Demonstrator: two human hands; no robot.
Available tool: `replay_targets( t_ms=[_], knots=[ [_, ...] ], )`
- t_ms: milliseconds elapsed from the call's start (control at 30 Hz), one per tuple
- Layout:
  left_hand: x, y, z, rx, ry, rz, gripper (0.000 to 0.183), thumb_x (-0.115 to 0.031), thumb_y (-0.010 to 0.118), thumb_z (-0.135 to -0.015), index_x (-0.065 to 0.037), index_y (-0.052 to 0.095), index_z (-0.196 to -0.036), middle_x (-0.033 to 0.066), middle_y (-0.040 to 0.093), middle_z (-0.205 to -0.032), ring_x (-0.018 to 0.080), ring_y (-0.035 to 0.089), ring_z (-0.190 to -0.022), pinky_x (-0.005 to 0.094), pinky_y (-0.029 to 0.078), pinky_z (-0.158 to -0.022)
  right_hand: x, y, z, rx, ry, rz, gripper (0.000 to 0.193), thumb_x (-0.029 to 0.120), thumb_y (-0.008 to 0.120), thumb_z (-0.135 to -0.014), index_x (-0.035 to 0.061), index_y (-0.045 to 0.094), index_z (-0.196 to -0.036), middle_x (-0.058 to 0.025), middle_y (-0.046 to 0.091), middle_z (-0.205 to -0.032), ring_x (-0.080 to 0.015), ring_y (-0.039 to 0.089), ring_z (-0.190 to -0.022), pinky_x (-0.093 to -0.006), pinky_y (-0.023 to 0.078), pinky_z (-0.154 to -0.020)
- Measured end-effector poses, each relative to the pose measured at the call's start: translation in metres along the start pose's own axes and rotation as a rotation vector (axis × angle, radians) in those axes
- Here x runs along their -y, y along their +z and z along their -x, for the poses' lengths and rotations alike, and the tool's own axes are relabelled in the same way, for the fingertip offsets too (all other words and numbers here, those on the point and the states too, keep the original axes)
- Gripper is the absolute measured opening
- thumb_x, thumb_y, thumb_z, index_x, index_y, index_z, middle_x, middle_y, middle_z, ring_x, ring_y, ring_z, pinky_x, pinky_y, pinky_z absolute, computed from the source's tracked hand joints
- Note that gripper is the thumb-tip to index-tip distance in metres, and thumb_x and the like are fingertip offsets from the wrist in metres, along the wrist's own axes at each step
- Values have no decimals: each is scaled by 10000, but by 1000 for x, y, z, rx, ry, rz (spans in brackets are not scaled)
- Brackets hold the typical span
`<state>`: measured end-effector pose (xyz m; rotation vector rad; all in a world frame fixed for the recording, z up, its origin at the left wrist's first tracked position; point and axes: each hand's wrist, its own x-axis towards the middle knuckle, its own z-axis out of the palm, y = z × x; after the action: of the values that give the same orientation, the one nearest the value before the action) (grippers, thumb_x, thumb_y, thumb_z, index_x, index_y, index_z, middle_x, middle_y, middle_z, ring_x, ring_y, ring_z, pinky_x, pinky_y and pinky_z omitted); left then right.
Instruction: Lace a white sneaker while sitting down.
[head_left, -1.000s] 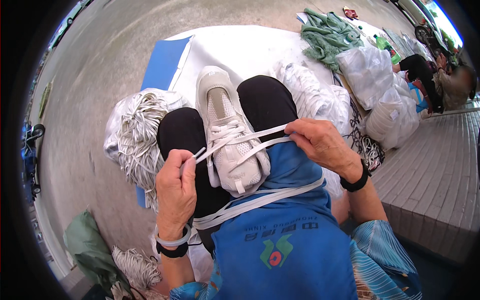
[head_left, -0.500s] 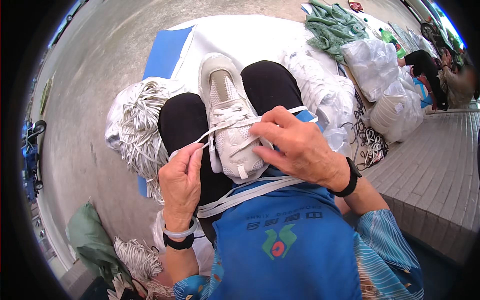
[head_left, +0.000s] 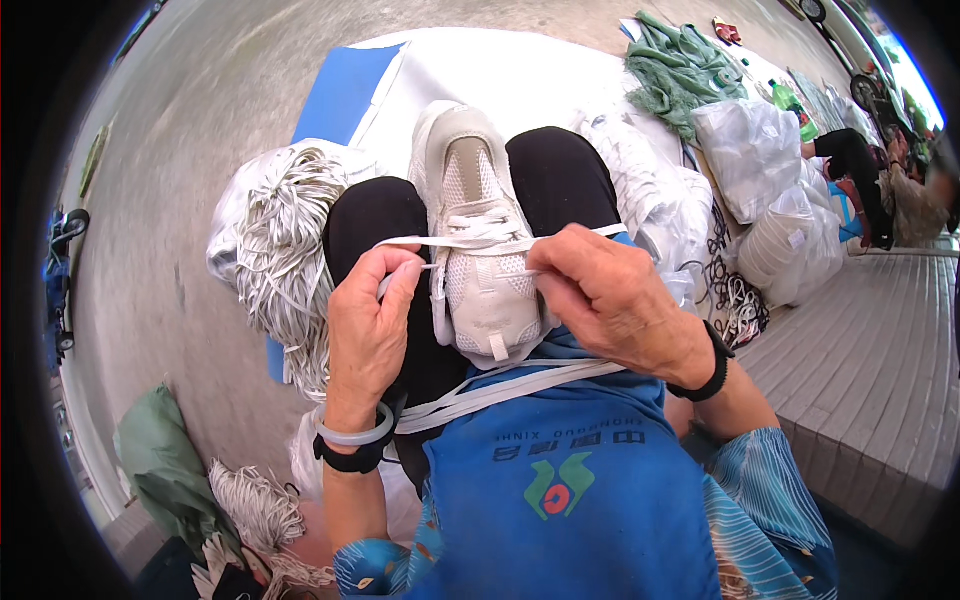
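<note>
A white mesh sneaker (head_left: 495, 300) rests between my knees, its toe pointing away from me and its heel tab toward my body. White shoelace (head_left: 455, 242) crosses the shoe and stretches out to both sides. At the shoe's left, my left hand (head_left: 372, 305) pinches the lace between thumb and fingers. My right hand (head_left: 610, 295) grips lace at the right edge of the shoe, fingertips curled and partly hidden. More white laces (head_left: 500, 385) lie across my lap over the blue apron (head_left: 570, 480).
A big bundle of white laces (head_left: 290, 230) hangs by my left knee. Clear plastic bags (head_left: 745, 160) and a green cloth (head_left: 680, 70) lie at the right. A grey slatted bench (head_left: 860, 350) stands beside me. Another person (head_left: 905, 190) sits at the far right.
The lace is now drawn straighter across the shoe. My left hand has come up slightly, and my right hand has lowered to the shoe's right edge with its fingers more closed.
</note>
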<state>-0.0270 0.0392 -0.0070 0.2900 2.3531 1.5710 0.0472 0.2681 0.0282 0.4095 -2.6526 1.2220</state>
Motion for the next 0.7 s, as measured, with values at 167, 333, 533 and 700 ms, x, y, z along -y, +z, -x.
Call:
replay_targets(
  t_ms=[167,333,533,700],
  knots=[
    [-3,-3,-11,61,-17,50,175,-135,599,-944,38,624,-946,65,659,-946,117,565,-797,253,460,-735,-5,-11,2,19,48,102,118,10,645,-841,20,638,-959,-109,584,-734,-266,610,-661,-339,483,-601],
    [-3,-3,-14,113,-83,35,174,-133,601,-934,40,624,-928,64,653,-924,121,569,-800,259,461,-746,-13,-15,5,30,92,120,72,19,646,-845,16,641,-917,-105,575,-748,-261,595,-658,-340,467,-590],
    [-12,-5,-20,128,76,-55,169,-193,602,-946,-30,642,-939,-29,615,-826,8,420,-499,182,353,-424,-30,-8,-8,-83,124,121,61,76,626,-870,15,627,-881,-128,548,-784,-321,582,-698,-385,465,-627],
    [-22,-11,-27,245,-94,-42,129,-92,606,-906,34,624,-886,76,660,-906,144,585,-767,280,472,-732,-30,-21,-7,14,103,66,62,70,625,-864,8,631,-869,-113,550,-772,-287,569,-682,-363,457,-621]
  ],
)
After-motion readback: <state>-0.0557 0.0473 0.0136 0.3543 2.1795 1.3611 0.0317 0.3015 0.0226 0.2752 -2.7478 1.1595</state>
